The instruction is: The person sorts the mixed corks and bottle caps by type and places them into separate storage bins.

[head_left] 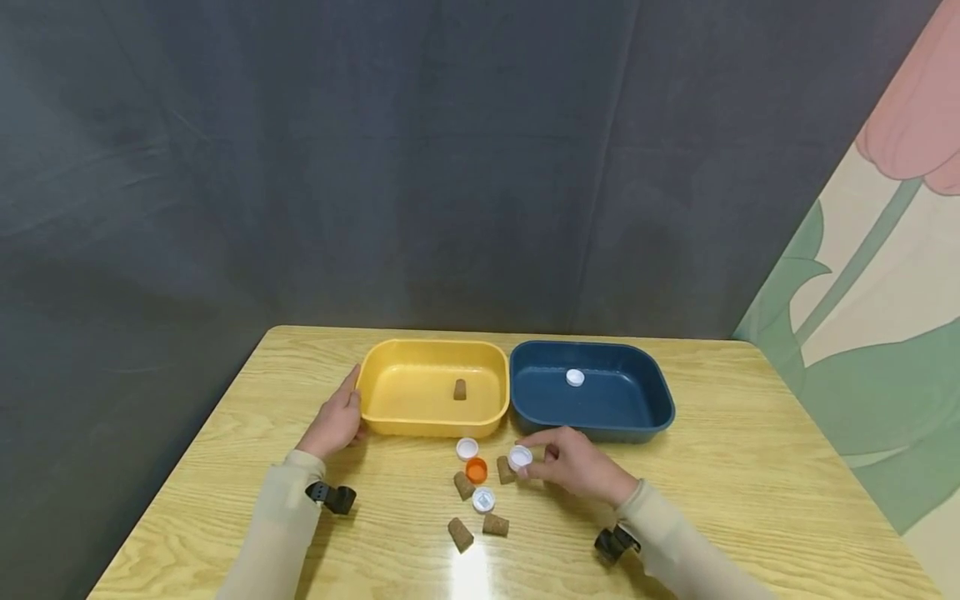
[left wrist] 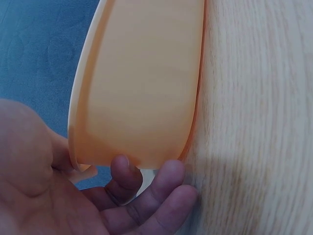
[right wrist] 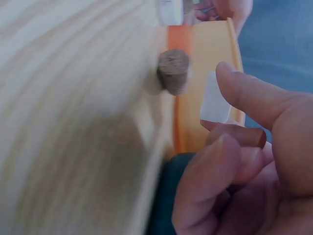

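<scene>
My right hand pinches a white cap just above the table, near the blue tray; the right wrist view has the same cap between thumb and finger. My left hand grips the left end of the yellow tray, its fingers bent against the outer wall. Beside the held cap lies a cork. Left of it are a white cap, an orange cap and another cork.
Nearer the front lie a marked white cap and two corks, one tilted and one sideways. The yellow tray holds a cork; the blue one holds a white cap. A dark curtain hangs behind the table.
</scene>
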The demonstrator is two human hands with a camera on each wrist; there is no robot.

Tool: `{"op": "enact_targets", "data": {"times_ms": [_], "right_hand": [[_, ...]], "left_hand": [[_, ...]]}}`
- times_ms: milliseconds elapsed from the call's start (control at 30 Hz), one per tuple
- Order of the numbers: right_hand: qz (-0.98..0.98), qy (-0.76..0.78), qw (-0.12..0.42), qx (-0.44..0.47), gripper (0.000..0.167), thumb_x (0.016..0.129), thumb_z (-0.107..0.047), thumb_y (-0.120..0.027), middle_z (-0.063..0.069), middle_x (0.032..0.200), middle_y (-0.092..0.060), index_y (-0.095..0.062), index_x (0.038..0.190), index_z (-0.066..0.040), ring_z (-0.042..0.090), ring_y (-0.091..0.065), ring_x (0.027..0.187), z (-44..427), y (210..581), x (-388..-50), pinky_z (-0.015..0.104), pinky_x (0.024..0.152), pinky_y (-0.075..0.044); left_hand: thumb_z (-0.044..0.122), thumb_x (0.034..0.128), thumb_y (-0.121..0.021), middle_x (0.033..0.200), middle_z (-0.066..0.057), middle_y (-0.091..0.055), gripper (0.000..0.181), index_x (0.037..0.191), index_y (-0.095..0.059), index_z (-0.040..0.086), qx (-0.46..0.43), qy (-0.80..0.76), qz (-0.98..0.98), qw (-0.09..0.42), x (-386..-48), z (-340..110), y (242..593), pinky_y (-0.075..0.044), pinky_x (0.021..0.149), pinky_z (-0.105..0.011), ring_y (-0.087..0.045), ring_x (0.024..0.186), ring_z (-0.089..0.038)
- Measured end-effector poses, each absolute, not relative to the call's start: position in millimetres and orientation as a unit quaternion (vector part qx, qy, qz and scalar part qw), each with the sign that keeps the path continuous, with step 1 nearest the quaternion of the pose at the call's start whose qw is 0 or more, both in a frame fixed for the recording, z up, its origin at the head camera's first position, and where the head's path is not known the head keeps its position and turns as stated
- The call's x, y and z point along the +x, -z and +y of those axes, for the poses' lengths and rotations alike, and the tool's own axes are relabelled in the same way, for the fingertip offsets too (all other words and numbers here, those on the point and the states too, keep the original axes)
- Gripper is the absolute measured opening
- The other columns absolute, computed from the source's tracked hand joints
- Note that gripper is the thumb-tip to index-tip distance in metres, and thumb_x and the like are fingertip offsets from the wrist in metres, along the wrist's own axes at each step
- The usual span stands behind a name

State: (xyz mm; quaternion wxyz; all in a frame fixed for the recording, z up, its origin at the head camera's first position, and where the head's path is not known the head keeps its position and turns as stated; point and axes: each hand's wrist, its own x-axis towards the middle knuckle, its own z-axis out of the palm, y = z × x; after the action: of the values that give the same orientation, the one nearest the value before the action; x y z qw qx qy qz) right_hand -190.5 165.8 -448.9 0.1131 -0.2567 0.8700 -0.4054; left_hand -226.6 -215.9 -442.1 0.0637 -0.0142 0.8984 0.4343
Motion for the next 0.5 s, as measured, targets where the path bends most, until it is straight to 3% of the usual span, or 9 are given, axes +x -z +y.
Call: {"op": "enact_targets", "data": {"times_ms": [300,500], "right_hand": [[0.87,0.41,0.103,-0.255,0.033,0.087,-0.024,-0.079,-0.009,0.056,-0.037,-0.075,0.117,-0.012,0.002,-0.034,0.05,174.4,423.9,-193.3,0.019,0.05,-0.029],[0.881,0.402,0.084,-0.236,0.036,0.087,-0.033,-0.079,-0.008,0.057,-0.037,-0.075,0.119,-0.017,0.005,-0.033,0.049,187.2,406.1,-201.2,0.021,0.05,-0.029]], "left_hand": [[0.021,0.1107,-0.019,0.083,-0.016,-0.056,0.055,0.162,-0.003,0.011,-0.013,-0.427,0.902,0.065,-227.1,-216.8,441.7,-0.053,0.062,-0.037,-0.06,0.067,-0.024],[0.021,0.1107,-0.018,0.083,-0.016,-0.056,0.055,0.162,-0.003,0.011,-0.011,-0.427,0.902,0.067,-227.7,-216.8,441.6,-0.053,0.062,-0.037,-0.06,0.066,-0.024]]}}
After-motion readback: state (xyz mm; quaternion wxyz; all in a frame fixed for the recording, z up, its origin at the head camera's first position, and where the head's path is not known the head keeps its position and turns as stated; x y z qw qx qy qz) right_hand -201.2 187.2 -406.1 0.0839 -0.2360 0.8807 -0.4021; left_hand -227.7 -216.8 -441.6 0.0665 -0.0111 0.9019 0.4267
